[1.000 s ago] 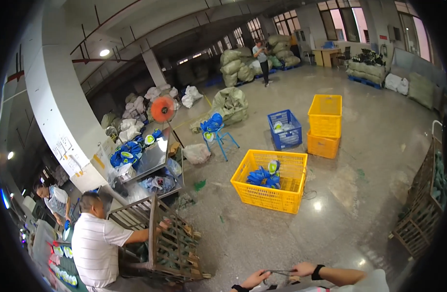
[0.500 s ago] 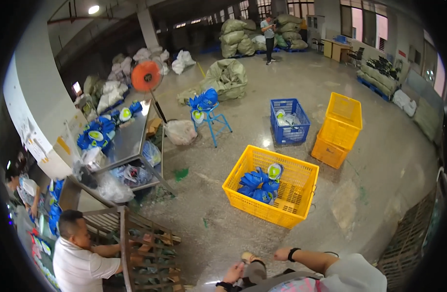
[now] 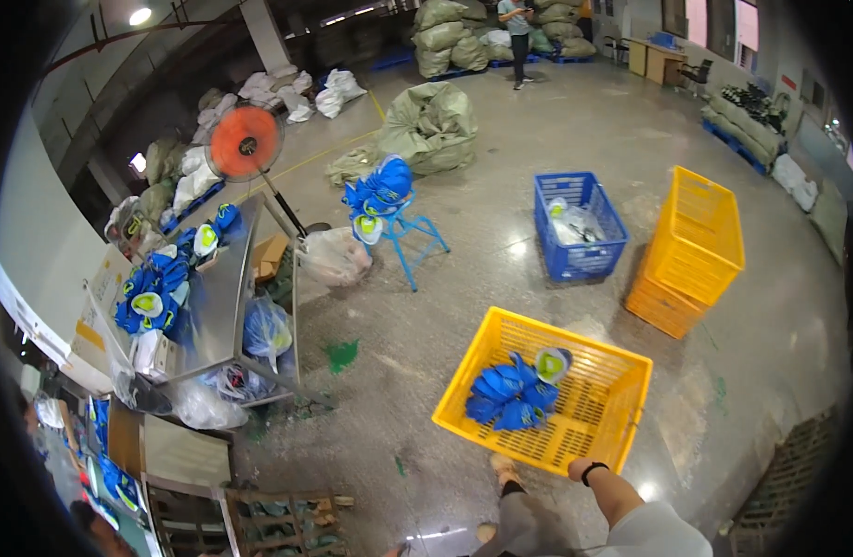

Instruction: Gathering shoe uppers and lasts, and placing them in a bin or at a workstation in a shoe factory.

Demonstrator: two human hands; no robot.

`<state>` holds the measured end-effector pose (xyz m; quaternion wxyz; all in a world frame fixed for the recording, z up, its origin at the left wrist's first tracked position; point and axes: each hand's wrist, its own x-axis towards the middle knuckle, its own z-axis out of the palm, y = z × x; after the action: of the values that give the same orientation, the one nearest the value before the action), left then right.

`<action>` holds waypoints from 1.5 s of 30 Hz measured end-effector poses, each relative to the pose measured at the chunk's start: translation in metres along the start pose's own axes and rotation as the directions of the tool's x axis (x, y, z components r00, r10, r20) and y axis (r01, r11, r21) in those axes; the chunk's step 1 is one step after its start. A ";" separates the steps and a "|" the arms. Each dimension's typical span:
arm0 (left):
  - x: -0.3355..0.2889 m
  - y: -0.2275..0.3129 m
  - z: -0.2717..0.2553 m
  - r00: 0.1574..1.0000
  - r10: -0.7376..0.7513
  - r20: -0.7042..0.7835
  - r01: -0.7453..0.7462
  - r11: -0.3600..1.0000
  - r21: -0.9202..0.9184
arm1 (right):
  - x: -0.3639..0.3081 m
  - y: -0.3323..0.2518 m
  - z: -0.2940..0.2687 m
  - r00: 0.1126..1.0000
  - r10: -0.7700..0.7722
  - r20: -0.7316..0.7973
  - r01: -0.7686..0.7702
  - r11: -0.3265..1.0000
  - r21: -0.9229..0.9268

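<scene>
A large yellow plastic crate with slatted sides stands on the floor in front of me. Inside, toward its left, lies a bunch of blue caps; one shows a white and lime-green inside. My right hand, with a black band at the wrist, grips the crate's near rim by its right corner; the fingertips are partly hidden. Of my left hand only a sliver seems to show at the lower edge, its fingers out of sight. My feet are just short of the crate.
A blue crate and stacked yellow crates stand farther right. Ahead-left is a blue stool piled with caps. A metal table, an orange fan and a wooden rack line the left. A person stands far back.
My right hand has reached the yellow crate's near rim and taken hold. My left hand has dropped almost out of view. The view has shifted, and the co-worker at lower left is mostly gone from it.
</scene>
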<state>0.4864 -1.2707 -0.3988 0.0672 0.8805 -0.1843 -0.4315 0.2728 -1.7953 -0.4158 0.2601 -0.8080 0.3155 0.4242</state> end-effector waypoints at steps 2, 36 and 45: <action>-0.035 0.071 -0.062 0.997 -0.037 -0.069 0.038 0.999 0.020 | 0.045 0.019 -0.019 0.996 0.076 0.037 -0.077 0.996 0.038; 0.196 0.083 -0.209 0.956 -0.116 -0.268 0.000 0.918 -0.396 | 0.106 -0.087 -0.297 0.940 -0.268 -0.213 0.287 0.955 0.069; 0.155 0.101 -0.117 0.941 -0.148 -0.304 -0.141 0.646 -0.750 | 0.062 -0.336 -0.487 0.540 -0.701 -0.465 0.827 0.545 0.139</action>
<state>0.6377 -1.4283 -0.4127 0.4611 0.8306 0.0308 -0.3109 0.7995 -1.9241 -0.1711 0.4957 -0.8665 0.0333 0.0487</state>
